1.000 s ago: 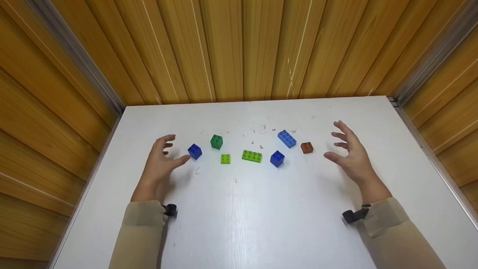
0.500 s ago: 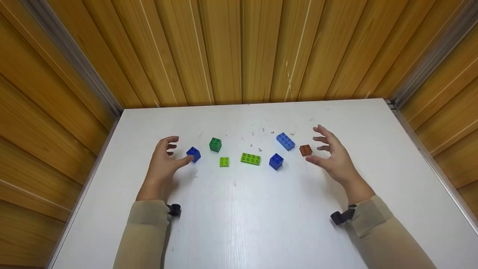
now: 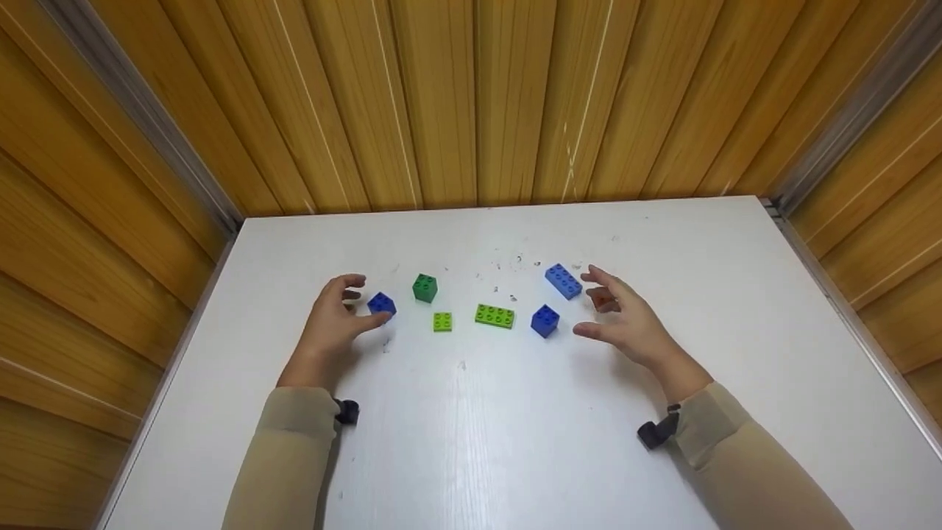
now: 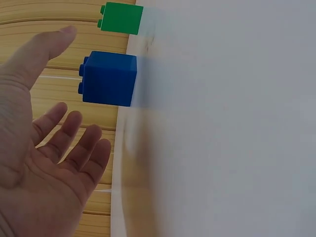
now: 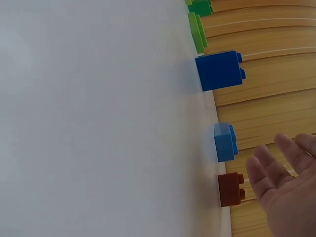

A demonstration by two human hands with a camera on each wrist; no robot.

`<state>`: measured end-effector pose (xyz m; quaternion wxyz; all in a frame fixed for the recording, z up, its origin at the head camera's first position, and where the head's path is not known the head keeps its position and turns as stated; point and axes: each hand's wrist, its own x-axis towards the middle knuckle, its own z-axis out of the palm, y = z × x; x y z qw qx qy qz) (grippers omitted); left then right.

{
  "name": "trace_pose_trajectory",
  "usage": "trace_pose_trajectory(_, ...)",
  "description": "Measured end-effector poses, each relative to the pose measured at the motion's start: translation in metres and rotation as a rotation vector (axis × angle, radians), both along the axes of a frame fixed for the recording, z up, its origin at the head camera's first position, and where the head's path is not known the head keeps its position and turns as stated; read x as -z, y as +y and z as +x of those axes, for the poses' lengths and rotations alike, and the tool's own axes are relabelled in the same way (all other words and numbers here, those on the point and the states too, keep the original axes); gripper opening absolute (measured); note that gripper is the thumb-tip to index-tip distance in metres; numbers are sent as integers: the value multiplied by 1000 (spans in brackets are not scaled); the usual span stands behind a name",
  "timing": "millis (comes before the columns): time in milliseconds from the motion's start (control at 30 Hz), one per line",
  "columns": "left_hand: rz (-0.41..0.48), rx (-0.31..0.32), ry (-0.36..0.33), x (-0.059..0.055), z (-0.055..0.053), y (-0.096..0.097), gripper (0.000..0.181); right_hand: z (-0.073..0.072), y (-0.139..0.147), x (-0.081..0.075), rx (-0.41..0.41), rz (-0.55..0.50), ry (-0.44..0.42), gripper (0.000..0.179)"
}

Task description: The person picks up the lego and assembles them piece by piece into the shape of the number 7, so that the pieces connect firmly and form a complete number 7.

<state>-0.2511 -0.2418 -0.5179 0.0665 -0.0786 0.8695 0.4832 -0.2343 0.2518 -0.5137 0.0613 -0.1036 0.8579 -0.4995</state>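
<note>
My left hand (image 3: pixel 331 320) hovers at a dark blue brick (image 3: pixel 381 303), thumb and fingers spread around its near side. In the left wrist view that blue brick (image 4: pixel 108 79) stands apart from the fingers, with a green brick (image 4: pixel 122 18) beyond it. On the other side, my right hand (image 3: pixel 625 320) holds nothing, its fingers parted over a brown brick (image 3: pixel 603 300) that they partly hide in the head view. The right wrist view has the brown brick (image 5: pixel 229 189) on the table just beside the fingertips. A light blue brick (image 3: pixel 564 281) and another dark blue brick (image 3: pixel 544 321) lie left of this hand.
Between the hands, a small lime brick (image 3: pixel 442 322) and a longer lime brick (image 3: pixel 494 316) lie on the white table (image 3: pixel 456 427), with the green brick (image 3: pixel 425 288) behind. Dark specks mark the tabletop. Wood-patterned panels (image 3: pixel 441 103) rise behind and along both sides.
My right hand has moved left, from beside the brown brick to over it. My left hand has shifted slightly right toward the dark blue brick. The bricks stay put.
</note>
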Motion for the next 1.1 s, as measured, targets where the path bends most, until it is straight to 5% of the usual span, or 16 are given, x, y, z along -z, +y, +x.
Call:
trace_pose_trajectory(700,-22,32,22,13,-6,2,61,-5,-37,14,-5,153,-18,95)
trace_pose_trajectory(1100,13,29,0,6,1,4,56,-11,-41,20,20,233,-25,47)
